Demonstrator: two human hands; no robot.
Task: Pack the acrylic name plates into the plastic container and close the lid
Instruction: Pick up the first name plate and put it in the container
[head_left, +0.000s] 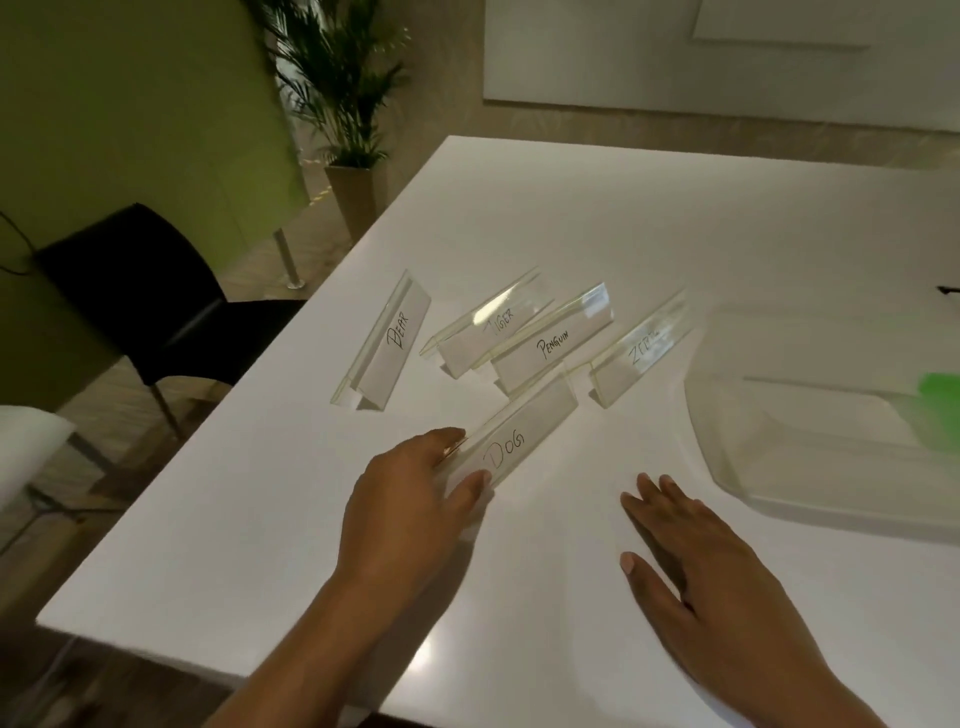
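DOG name plate (511, 439), gripped by left hand (410, 512), right hand (691, 561) flat

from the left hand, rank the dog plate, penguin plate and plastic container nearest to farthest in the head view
1. dog plate: gripped at its near end by the left hand.
2. penguin plate: just beyond the dog plate, mid-table.
3. plastic container: far right of the table.
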